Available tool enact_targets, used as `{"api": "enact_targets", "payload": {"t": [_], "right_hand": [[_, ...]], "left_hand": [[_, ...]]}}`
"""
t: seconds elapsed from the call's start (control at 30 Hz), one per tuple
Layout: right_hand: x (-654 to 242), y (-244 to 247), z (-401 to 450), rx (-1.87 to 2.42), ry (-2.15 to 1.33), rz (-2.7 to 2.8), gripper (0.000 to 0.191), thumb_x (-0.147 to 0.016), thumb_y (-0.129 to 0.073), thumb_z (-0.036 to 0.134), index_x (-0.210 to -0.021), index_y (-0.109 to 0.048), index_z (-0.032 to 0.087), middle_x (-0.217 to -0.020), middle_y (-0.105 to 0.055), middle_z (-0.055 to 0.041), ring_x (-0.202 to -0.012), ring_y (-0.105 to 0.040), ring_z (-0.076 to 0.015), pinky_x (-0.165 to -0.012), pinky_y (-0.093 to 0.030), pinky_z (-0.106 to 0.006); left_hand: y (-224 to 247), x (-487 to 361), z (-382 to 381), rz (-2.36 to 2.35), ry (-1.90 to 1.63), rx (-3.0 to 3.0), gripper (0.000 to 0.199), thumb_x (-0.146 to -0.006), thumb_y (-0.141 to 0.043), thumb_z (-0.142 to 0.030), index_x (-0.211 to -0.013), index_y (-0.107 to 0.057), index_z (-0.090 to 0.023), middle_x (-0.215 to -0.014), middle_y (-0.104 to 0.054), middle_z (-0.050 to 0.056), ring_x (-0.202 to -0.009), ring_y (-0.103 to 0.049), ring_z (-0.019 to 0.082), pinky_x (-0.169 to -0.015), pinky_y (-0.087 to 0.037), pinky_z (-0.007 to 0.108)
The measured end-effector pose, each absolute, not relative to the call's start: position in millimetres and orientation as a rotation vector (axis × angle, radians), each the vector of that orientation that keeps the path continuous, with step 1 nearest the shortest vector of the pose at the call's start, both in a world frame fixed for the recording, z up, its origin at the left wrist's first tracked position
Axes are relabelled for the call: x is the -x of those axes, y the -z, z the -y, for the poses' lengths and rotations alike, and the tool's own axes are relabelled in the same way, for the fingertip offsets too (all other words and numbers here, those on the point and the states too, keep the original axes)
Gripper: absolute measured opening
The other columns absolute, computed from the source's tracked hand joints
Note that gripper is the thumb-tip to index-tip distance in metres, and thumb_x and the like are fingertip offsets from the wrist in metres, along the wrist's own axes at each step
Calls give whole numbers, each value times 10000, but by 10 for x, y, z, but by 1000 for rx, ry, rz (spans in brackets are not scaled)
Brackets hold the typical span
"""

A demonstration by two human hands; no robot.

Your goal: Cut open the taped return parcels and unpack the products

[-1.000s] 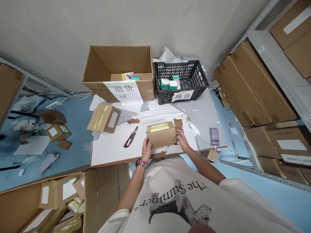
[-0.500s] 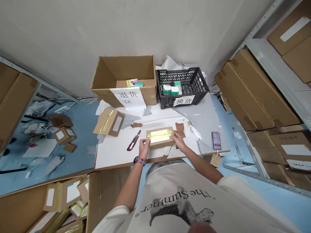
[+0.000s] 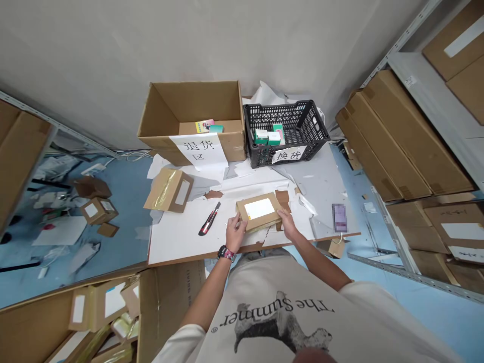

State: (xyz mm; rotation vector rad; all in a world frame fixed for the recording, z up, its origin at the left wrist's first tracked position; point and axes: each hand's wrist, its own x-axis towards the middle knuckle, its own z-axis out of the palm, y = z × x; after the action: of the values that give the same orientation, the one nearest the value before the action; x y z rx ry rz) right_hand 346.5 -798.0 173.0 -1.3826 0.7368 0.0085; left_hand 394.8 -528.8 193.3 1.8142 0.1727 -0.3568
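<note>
Cardboard comes first at the left — a tape-striped carton (image 3: 169, 190) on the white-covered table (image 3: 177, 244), with a red-and-black cutter (image 3: 209, 219) lying to its right. Next, the left hand (image 3: 235, 233) curls its fingers closely around the left end of a small brown parcel (image 3: 261, 222), label up near the table's front edge — while the right hand (image 3: 287, 222) pinches its right end, thumb and fingers barely parted by it.

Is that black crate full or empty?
Neither: partly filled. Small boxes lie inside the black crate, with room left beside them.
</note>
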Motion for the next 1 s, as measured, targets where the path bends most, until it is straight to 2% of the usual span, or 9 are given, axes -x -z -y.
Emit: {"api": "enact_targets", "payload": {"t": [0.13, 0.27, 0.4, 0.5, 0.57, 0.73, 0.87, 0.93, 1.0], "right_hand": [[-3385, -1732, 8031, 1220, -55, -890, 561, -719, -714, 510, -1239, -727, 301, -1206, -836, -37, -1064, -754, -281, -862, -613, -388], [-3439, -1876, 7982, 1137, 11, -883, 473, -852, -637, 675, -1153, -647, 310, -1161, -819, -51, -1045, -762, -294, -801, -629, -396], [-3572, -2218, 7821, 1416, 169, -725, 562, -996, -558, 807, -1230, -689, 313, -1347, -782, -74, -1292, -700, -323, -1029, -621, -454], [-3635, -2496, 7641, 1706, 267, -496, 560, -1014, -666, 727, -1403, -735, 330, -1495, -718, -88, -1468, -599, -356, -1274, -478, -518], [-3663, -2622, 7537, 1813, 280, -374, 591, -1006, -720, 661, -1510, -728, 352, -1536, -679, -90, -1501, -579, -366, -1327, -418, -528], [-3711, -2630, 7516, 1802, 261, -333, 498, -1024, -702, 633, -1423, -805, 352, -1475, -712, -82, -1457, -619, -354, -1305, -442, -497], [-3736, -2463, 7694, 1678, 197, -549, 490, -1030, -642, 729, -1211, -798, 301, -1248, -805, -68, -1290, -692, -344, -1178, -531, -485], [-3758, -2408, 7781, 1616, 161, -642, 510, -991, -669, 761, -1152, -762, 287, -1163, -808, -60, -1231, -707, -335, -1140, -553, -477], [-3789, -2404, 7847, 1557, 155, -648, 514, -942, -744, 718, -1227, -749, 290, -1269, -801, -69, -1282, -705, -330, -1166, -550, -478]], "left_hand": [[-2211, -3791, 5376, 184, 211, -1851, 606, -972, -771, -377, -1573, -745, -298, -1500, -598, 136, -1490, -582, 354, -1331, -453, 517], [-2278, -3692, 5344, 233, 137, -1780, 443, -1020, -735, -414, -1441, -798, -290, -1594, -619, 144, -1564, -540, 379, -1379, -388, 569], [-2058, -3790, 5197, -187, 238, -1503, 504, -1080, -579, -684, -1273, -755, -253, -1465, -723, 134, -1416, -675, 341, -1252, -535, 561], [-1886, -3905, 5061, -399, 368, -1299, 690, -1069, -454, -828, -1364, -711, -260, -1400, -768, 129, -1238, -774, 308, -1071, -649, 511], [-1817, -3954, 4979, -413, 429, -1256, 729, -1025, -534, -856, -1397, -720, -258, -1376, -791, 139, -1214, -792, 318, -1016, -672, 500], [-1761, -3953, 4883, -326, 468, -1310, 689, -882, -836, -722, -1372, -766, -243, -1463, -776, 150, -1374, -736, 343, -1145, -630, 529], [-1804, -3947, 4920, -211, 346, -1396, 739, -838, -886, -554, -1491, -702, -263, -1607, -690, 124, -1484, -671, 333, -1232, -569, 504], [-1857, -3981, 4941, -182, 298, -1398, 631, -849, -855, -507, -1412, -727, -252, -1584, -702, 119, -1494, -661, 332, -1244, -555, 494], [-1912, -4036, 4953, -158, 299, -1362, 440, -918, -773, -546, -1231, -758, -237, -1477, -756, 121, -1440, -693, 327, -1237, -555, 506]]}}
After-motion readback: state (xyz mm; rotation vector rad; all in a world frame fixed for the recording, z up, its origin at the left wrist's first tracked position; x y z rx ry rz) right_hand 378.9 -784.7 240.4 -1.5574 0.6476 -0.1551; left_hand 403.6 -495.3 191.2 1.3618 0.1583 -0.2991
